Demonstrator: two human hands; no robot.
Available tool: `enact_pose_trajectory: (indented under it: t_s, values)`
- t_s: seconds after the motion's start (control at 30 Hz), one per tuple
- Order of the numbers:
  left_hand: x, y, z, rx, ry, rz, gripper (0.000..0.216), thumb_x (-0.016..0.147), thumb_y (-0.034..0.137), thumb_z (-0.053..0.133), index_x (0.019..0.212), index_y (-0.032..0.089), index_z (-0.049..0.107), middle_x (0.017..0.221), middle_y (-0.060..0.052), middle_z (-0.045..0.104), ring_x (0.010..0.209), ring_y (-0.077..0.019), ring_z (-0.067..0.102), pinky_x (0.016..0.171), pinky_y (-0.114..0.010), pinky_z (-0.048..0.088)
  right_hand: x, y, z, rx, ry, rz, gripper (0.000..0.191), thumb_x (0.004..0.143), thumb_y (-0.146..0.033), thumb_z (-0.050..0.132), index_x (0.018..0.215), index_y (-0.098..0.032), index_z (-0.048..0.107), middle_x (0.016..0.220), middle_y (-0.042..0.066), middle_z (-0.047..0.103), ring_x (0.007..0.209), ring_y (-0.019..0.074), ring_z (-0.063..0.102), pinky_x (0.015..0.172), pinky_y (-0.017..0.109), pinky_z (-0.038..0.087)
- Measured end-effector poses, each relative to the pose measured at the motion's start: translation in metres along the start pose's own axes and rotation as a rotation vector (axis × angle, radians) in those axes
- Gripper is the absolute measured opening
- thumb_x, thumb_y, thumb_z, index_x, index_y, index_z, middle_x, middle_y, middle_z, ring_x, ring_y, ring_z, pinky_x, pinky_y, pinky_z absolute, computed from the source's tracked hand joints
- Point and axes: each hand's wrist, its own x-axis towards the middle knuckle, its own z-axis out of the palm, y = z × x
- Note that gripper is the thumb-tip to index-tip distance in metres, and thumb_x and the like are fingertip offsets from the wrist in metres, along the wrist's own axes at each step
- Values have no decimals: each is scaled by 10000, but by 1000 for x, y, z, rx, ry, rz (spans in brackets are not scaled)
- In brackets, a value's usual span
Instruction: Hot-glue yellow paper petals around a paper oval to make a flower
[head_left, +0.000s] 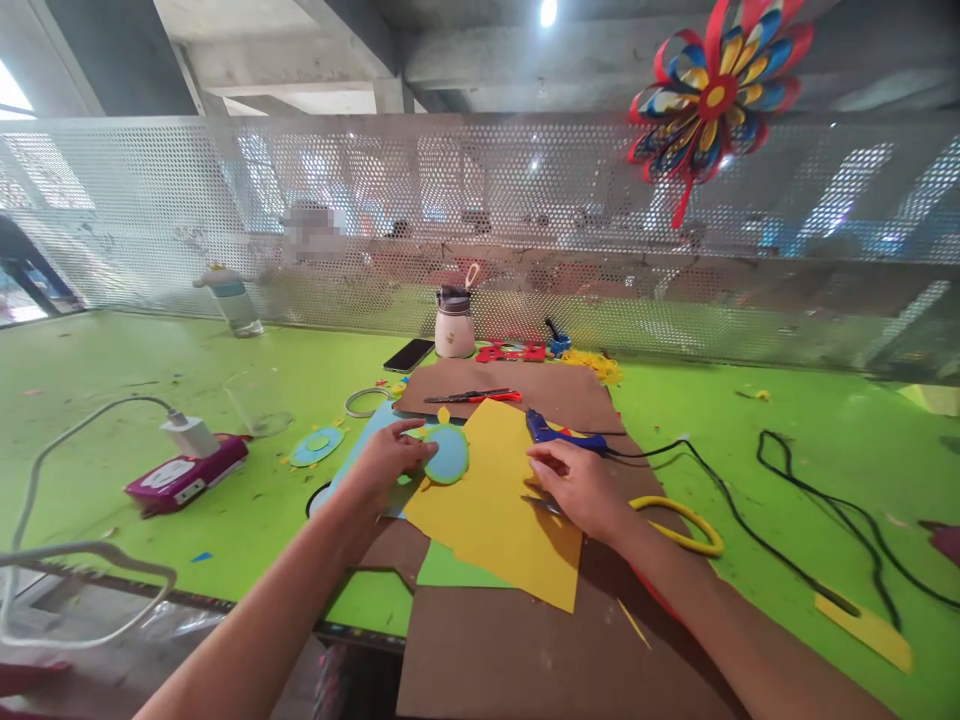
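Observation:
My left hand (390, 455) rests on a blue foam oval (448, 455) with small yellow bits on it, fingers curled on its left edge and pinching it. The oval lies on the upper corner of a yellow foam sheet (499, 510). My right hand (577, 485) lies palm down on the sheet's right side, fingers curled over something dark I cannot make out. A blue glue gun (559, 432) sits just beyond that hand, its black cord (750, 530) trailing right. A yellow ring (686, 525) lies by my right wrist.
Brown cardboard (525, 650) and a green sheet lie under the yellow one on the green table (150, 380). Red-handled scissors (480, 397), a phone (409, 354), a white jar (454, 325), a pink box with a charger (184, 470) and a paper pinwheel (712, 95) on the mesh screen.

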Motion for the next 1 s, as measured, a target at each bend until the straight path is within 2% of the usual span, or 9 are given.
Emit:
enact_pose_trajectory:
  t_s: [0.1,0.2,0.37,0.47,0.63,0.77,0.87,1.0]
  values:
    - [-4,8,-4,-151,-81,-51,272,548,226,779,700,139,570,586,29,544,514,-83,516,501,-218,412,2,1,-2,6,24,7,209,828,-248,508,939,-141,650,894,95,682,796,193,647,710,302,525]
    - [-8,14,-6,-252,-136,-80,278,535,187,798,598,149,530,537,39,521,464,-63,483,450,-193,402,4,2,-5,26,62,26,206,822,-264,520,928,-148,654,885,90,684,791,196,647,725,316,524]
    - [-13,20,-6,-336,-187,-102,247,541,164,802,668,141,591,648,-4,621,574,-92,572,527,-188,468,12,7,-18,173,123,105,217,782,-302,580,917,-146,646,853,83,692,760,202,649,722,340,526]
    - [-17,24,-4,-338,-224,-102,212,572,176,787,662,138,599,676,-6,624,609,-92,574,572,-192,472,16,11,-28,212,179,140,211,763,-336,614,847,-146,646,801,75,690,748,209,647,722,351,518]
    - [-24,37,8,-207,-320,1,151,638,209,730,676,157,594,651,16,590,604,-102,545,546,-222,418,18,12,-40,316,238,199,288,715,-422,669,794,-146,654,736,71,688,705,204,633,703,353,505]
    - [-19,51,20,-204,-388,60,136,646,206,732,648,140,613,621,8,578,599,-104,535,599,-247,426,20,8,-45,407,283,229,316,667,-441,705,768,-145,661,696,54,672,661,178,597,674,332,486]
    - [-12,59,28,-333,-427,38,145,606,163,769,634,137,629,624,6,590,618,-101,551,633,-238,443,21,6,-47,480,275,247,297,644,-416,727,749,-145,662,690,42,661,664,166,590,663,316,481]
    - [-9,61,38,-454,-573,-21,95,645,153,755,702,135,682,710,-16,635,667,-107,575,674,-238,473,21,0,-50,572,205,239,286,692,-415,692,787,-145,675,771,57,677,719,174,623,677,321,503]
